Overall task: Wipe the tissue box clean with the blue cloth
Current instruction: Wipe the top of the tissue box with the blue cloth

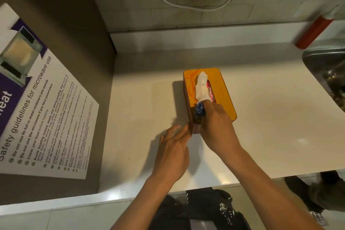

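Two bare hands work at the middle of a pale table [261, 117]. At far left, a poster [46, 114] headed "Safety guidelines for microwave use" is fixed to a grey-brown side panel. The left hand [172, 152] lies open with its fingers spread, grasping nothing; its fingertips reach toward the near left corner of the tissue box, though contact there cannot be told. The orange tissue box [222, 99] sits on the table near its centre, with a white tissue [201, 87] standing out of its top slot. The right hand [217, 125] rests on the near end of the box, clenched around the blue cloth [198, 111], which is bunched against the lid at the near left part. A white cable [196, 6] loops across the tiled wall behind. At right stand a red bottle [313, 32] and the rim of a metal sink [313, 59].
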### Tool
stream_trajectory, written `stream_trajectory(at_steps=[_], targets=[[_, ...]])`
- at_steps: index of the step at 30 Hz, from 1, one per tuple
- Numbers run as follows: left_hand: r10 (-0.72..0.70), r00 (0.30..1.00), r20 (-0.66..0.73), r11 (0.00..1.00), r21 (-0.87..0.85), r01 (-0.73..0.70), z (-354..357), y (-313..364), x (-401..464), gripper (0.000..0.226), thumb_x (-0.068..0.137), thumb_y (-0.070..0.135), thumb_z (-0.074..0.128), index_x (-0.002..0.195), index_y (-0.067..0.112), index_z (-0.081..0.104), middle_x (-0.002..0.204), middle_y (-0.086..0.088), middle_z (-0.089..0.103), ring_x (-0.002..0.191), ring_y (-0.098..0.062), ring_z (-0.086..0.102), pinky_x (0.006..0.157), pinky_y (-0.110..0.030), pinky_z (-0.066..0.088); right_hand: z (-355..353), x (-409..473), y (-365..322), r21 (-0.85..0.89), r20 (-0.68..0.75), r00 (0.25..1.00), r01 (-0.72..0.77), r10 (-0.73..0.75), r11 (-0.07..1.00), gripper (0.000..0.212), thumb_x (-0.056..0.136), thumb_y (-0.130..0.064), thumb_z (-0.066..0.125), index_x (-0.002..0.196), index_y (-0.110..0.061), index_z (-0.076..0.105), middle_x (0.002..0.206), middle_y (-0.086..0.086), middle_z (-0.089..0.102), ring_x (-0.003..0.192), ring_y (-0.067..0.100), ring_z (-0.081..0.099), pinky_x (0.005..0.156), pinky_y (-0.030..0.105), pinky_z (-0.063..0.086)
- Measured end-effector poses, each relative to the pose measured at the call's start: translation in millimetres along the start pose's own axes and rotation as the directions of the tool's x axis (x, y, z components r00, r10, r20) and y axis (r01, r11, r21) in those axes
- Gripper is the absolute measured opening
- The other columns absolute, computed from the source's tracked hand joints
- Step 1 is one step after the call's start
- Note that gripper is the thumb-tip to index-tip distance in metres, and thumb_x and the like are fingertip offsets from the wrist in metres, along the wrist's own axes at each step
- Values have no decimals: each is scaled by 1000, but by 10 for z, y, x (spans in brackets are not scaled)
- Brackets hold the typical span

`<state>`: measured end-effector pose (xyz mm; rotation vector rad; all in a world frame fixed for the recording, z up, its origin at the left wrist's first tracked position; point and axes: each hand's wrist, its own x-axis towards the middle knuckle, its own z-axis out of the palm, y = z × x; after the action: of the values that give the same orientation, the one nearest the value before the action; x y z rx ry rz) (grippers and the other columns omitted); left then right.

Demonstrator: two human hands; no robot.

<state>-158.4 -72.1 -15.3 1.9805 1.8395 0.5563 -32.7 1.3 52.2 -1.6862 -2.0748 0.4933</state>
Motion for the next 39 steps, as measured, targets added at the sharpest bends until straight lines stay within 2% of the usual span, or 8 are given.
stream_trajectory(at_steps=[12,15,18,21,26,30,33,39], targets=[[-47,999,-6,997,-69,46,75,-72,22,73,93,-6,52,154,31,37,156,7,41,145,-18,33,116,-27,23,-103,-98,-54,98,87,988,122,-130,988,20,94,-8,53,114,-6,53,104,14,60,86,25,55,77,26,45],[8,999,32,1000,19,-8,24,-153,-22,75,94,-2,49,156,36,31,162,14,28,146,-17,25,115,-29,23,-215,-92,15,289,184,983,-34,-20,957,17,95,-6,45,107,-9,57,99,11,64,86,26,59,74,32,50],[-19,998,65,997,71,15,-50,-282,-150,66,98,5,47,153,39,36,160,21,28,144,-12,29,117,-33,27,-393,-165,117,781,374,904,-427,206,456,20,97,-7,45,102,-11,64,99,10,69,101,30,64,76,31,54],[-257,966,23,898,-363,247,-208,-188,-289,46,103,13,52,135,46,56,138,31,53,128,-1,53,106,-21,41,-482,-274,203,842,538,826,-537,166,-55,28,94,-7,46,117,-11,62,115,13,68,110,31,63,87,42,55],[-316,917,244,171,-936,308,-486,216,-211,29,105,18,47,123,23,70,119,-4,75,108,-21,72,80,-28,58,-484,-358,138,750,586,809,-562,-43,-350,38,93,-7,44,129,-3,55,129,21,59,114,33,59,93,47,51],[-185,911,367,-125,-929,349,-613,298,-121,41,90,30,53,122,15,73,129,-15,69,114,-28,68,90,-36,57,-435,-351,96,751,577,816,-533,-4,-390,40,92,-6,44,130,0,53,129,23,58,115,33,56,97,49,47],[-76,913,400,-207,-902,378,-628,278,-101,52,80,21,61,130,8,67,137,-19,62,113,-29,63,92,-37,55,-422,-331,137,786,569,819,-513,79,-345,34,91,-6,47,123,-2,59,118,21,64,105,29,63,88,43,54],[4,933,360,-329,-881,341,-586,284,-21,71,67,10,66,138,6,60,146,-20,53,114,-31,58,92,-40,51,-507,-236,236,862,492,862,-502,123,69,26,92,-12,53,112,-17,70,113,12,70,105,27,66,84,35,56]])
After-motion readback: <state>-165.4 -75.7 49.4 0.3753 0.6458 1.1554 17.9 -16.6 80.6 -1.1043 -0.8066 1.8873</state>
